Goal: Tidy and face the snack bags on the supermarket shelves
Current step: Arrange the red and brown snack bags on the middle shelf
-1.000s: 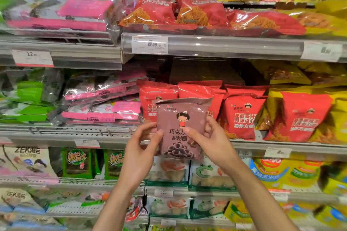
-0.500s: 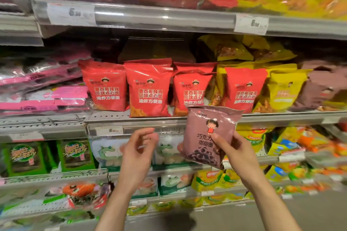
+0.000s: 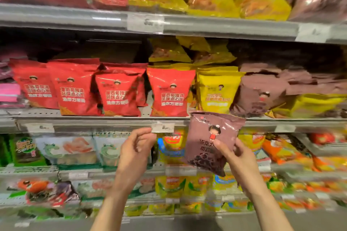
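While gripping the brown bag (image 3: 212,140) at its lower right corner, the right hand (image 3: 237,157) is holding it upright in front of the shelf edge (image 3: 105,123), thumb lying across the printed face, other fingers curled behind and hidden. Bag is tilting slightly, top edge leaning right, front facing the camera. Cartoon figure and dark ring snacks are showing on it.

Left hand (image 3: 134,153) is hovering just left of the bag, not touching it, holding nothing. Fingers are loosely bent, tips gathering toward the thumb, gap between them narrow. A price tag (image 3: 162,127) is sitting just above those fingertips; contact cannot be told.

Above both hands, red bags (image 3: 120,92) are standing in a row on the middle shelf. Directly above the right thumb, a yellow bag (image 3: 217,92) is standing upright. Up and right of the right fingers, more brown bags (image 3: 262,92) are slumping in a loose pile, some lying flat.

Behind the left fingers, green-and-white bags (image 3: 71,152) are filling the lower shelf. Behind the held bag, yellow packs (image 3: 171,146) are showing. Much of the view is blurring with motion; label text is unreadable.
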Demonstrator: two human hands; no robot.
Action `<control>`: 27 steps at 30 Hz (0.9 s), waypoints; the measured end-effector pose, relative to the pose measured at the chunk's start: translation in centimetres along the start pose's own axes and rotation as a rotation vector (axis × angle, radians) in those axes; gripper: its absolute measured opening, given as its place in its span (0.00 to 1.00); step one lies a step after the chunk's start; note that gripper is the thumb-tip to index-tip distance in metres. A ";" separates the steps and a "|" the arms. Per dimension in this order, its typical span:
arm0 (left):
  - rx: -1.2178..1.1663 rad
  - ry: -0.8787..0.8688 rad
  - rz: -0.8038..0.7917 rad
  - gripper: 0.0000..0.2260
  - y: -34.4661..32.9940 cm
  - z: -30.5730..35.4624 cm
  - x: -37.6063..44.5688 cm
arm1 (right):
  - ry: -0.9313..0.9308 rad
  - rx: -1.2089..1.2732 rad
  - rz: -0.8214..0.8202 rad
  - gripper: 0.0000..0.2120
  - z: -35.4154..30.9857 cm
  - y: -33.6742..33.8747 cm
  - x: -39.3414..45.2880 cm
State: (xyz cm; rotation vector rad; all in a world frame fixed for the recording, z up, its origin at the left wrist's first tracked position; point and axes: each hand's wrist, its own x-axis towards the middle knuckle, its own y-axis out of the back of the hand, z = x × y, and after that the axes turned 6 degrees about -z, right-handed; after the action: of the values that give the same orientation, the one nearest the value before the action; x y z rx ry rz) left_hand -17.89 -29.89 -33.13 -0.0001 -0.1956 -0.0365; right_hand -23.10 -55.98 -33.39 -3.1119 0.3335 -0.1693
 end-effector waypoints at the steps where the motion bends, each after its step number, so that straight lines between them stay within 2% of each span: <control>1: 0.003 0.003 0.000 0.09 -1.5 0.1 -0.2 | 0.005 0.005 0.002 0.15 0.0 1.5 0.1; 3: 0.014 -0.007 0.004 0.08 -4.3 0.4 -0.5 | 0.011 -0.022 0.014 0.18 0.0 4.4 0.1; 6: -0.014 -0.034 0.005 0.09 -7.4 0.8 -0.7 | -0.048 -0.001 0.002 0.08 0.9 8.3 0.6; 11: -0.042 -0.039 -0.053 0.08 -10.4 0.9 0.4 | -0.080 0.012 0.023 0.07 0.8 11.4 1.4; 14: -0.054 -0.032 -0.103 0.07 -11.8 0.9 1.7 | -0.052 -0.016 0.064 0.20 0.0 12.5 1.6; 16: -0.070 0.009 -0.132 0.07 -12.8 0.8 2.4 | -0.037 -0.030 0.084 0.24 -0.5 13.3 1.6; 20: -0.024 0.013 -0.173 0.06 -15.0 0.5 3.2 | -0.009 -0.054 0.126 0.13 -1.3 15.3 1.5; 27: -0.016 -0.020 -0.201 0.05 -19.7 0.4 3.4 | 0.009 -0.098 0.158 0.15 -1.8 20.4 1.4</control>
State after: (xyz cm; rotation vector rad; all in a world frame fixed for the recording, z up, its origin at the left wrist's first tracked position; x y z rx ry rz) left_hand -15.30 -49.69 -32.17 0.0031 -0.2146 -0.2383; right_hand -26.27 -76.24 -31.80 -3.1624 0.6028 -0.1709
